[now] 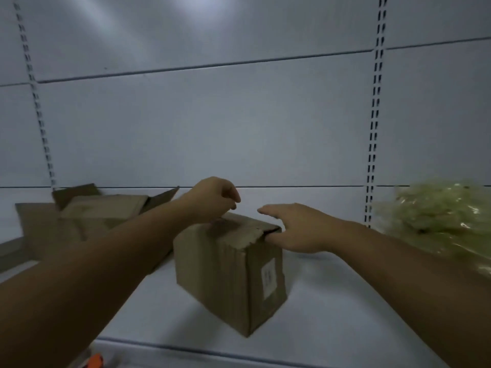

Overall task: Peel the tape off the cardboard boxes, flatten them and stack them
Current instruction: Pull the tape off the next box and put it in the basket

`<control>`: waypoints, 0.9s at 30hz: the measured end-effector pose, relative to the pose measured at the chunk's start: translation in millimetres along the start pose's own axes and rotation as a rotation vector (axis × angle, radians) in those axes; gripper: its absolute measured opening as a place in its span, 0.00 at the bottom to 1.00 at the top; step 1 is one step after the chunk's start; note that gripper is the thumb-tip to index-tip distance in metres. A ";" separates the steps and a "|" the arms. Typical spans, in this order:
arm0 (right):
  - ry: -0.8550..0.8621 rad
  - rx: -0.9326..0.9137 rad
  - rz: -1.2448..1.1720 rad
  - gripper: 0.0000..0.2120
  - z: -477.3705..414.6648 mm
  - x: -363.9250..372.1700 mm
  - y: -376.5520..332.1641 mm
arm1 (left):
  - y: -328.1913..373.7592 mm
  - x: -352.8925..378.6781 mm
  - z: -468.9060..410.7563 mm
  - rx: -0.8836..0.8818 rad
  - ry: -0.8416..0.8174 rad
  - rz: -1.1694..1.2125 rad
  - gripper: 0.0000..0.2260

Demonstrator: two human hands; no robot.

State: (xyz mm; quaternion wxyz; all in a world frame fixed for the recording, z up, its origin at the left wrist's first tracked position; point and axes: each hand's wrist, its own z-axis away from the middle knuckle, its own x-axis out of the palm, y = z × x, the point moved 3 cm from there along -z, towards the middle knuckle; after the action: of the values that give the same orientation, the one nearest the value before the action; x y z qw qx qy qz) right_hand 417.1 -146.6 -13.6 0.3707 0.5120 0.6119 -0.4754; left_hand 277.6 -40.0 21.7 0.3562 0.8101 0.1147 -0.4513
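A small brown cardboard box (228,272) stands on the white shelf (332,301), one corner toward me, with a white label on its right side and a torn top edge. My left hand (212,200) hovers over the box's far top edge with its fingers curled; whether it pinches tape is unclear. My right hand (295,229) lies against the box's upper right corner, fingers mostly straight, the thumb at the flap's edge. At the back left lie several flattened cardboard pieces (87,216).
A clear bag of pale green material (438,216) sits at the right on the shelf. The white back wall has slotted uprights (373,134). An orange object (95,361) shows below the shelf's front edge at the lower left.
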 end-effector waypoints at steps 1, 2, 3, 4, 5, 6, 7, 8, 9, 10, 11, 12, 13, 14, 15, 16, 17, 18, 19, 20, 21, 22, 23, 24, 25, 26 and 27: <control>-0.019 0.025 -0.032 0.26 -6.3 5.2 -1.4 | -6.6 -2.6 7.7 0.013 0.001 -0.055 0.06; -0.025 0.040 -0.064 0.23 -11.7 9.5 -2.0 | -11.4 -4.6 15.3 0.039 -0.003 -0.096 0.06; -0.015 0.052 -0.098 0.20 -16.6 12.9 -1.8 | -15.5 -5.5 22.6 0.069 -0.022 -0.116 0.06; 0.001 0.070 -0.137 0.19 -20.5 15.0 -1.3 | -19.1 -5.3 29.3 0.097 -0.056 -0.122 0.07; 0.014 0.087 -0.178 0.19 -23.9 16.5 -0.3 | -23.0 -4.0 35.5 0.121 -0.095 -0.131 0.07; 0.018 0.101 -0.216 0.19 -26.5 17.5 0.9 | -28.1 -2.4 39.8 0.137 -0.121 -0.145 0.06; 0.015 0.114 -0.258 0.18 -28.8 18.6 2.3 | -32.9 -1.5 42.8 0.153 -0.128 -0.147 0.06; 0.012 0.127 -0.309 0.17 -29.8 19.5 3.0 | -37.5 -1.5 44.7 0.168 -0.121 -0.130 0.05; 0.018 0.141 -0.367 0.15 -30.1 20.4 3.5 | -40.9 -2.2 46.1 0.186 -0.108 -0.098 0.05; 0.031 0.160 -0.432 0.13 -29.3 21.3 3.5 | -44.1 -3.3 47.7 0.201 -0.099 -0.070 0.04; 0.048 0.182 -0.498 0.12 -28.1 22.7 3.8 | -46.3 -4.6 49.6 0.217 -0.094 -0.054 0.04; 0.061 0.205 -0.558 0.11 -26.8 24.1 4.6 | -48.1 -5.4 51.4 0.236 -0.095 -0.049 0.05; 0.067 0.230 -0.612 0.10 -25.6 26.2 5.9 | -49.7 -5.6 52.6 0.261 -0.102 -0.046 0.06; 0.066 0.261 -0.659 0.10 -24.5 28.1 6.3 | -50.6 -5.4 53.8 0.283 -0.114 -0.042 0.08; 0.060 0.293 -0.696 0.10 -24.3 29.9 6.0 | -52.1 -4.6 54.5 0.295 -0.129 -0.040 0.09; 0.048 0.320 -0.718 0.10 -24.6 31.0 4.2 | -53.3 -3.9 55.1 0.304 -0.136 -0.046 0.11; 0.032 0.340 -0.734 0.10 -25.4 31.8 1.3 | -54.4 -3.0 55.3 0.315 -0.132 -0.056 0.12; 0.013 0.350 -0.752 0.10 -26.6 32.2 -2.6 | -55.7 -2.1 55.6 0.329 -0.119 -0.065 0.12; -0.007 0.352 -0.774 0.11 -28.5 32.6 -6.6 | -56.6 -1.6 56.0 0.352 -0.096 -0.064 0.12; -0.024 0.356 -0.799 0.12 -29.7 32.7 -11.0 | -58.4 -1.0 56.4 0.378 -0.075 -0.058 0.12; -0.032 0.366 -0.818 0.13 -31.2 32.9 -14.1 | -60.0 -0.9 57.3 0.408 -0.057 -0.053 0.12; -0.026 0.380 -0.819 0.14 -32.8 33.3 -16.8 | -61.4 -0.8 59.0 0.432 -0.049 -0.061 0.12; -0.003 0.398 -0.793 0.14 -35.0 34.6 -18.5 | -63.1 -0.6 61.0 0.456 -0.043 -0.076 0.13; 0.044 0.416 -0.746 0.13 -37.6 35.7 -21.0 | -64.3 -0.9 63.3 0.477 -0.037 -0.092 0.13; 0.117 0.422 -0.672 0.10 -40.5 36.6 -24.4 | -65.8 -1.1 65.4 0.498 -0.029 -0.102 0.13; 0.201 0.421 -0.574 0.08 -43.3 36.9 -28.9 | -67.2 -2.2 68.1 0.516 -0.019 -0.098 0.13; 0.285 0.418 -0.472 0.10 -45.8 37.0 -33.2 | -69.3 -2.9 70.4 0.535 -0.012 -0.082 0.13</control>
State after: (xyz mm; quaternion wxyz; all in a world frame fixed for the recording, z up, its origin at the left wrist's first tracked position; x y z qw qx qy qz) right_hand 378.8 -93.2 -29.2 0.0486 0.4825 0.6484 -0.5869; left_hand 195.1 -37.6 -32.7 0.1117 0.8674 0.0221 -0.4844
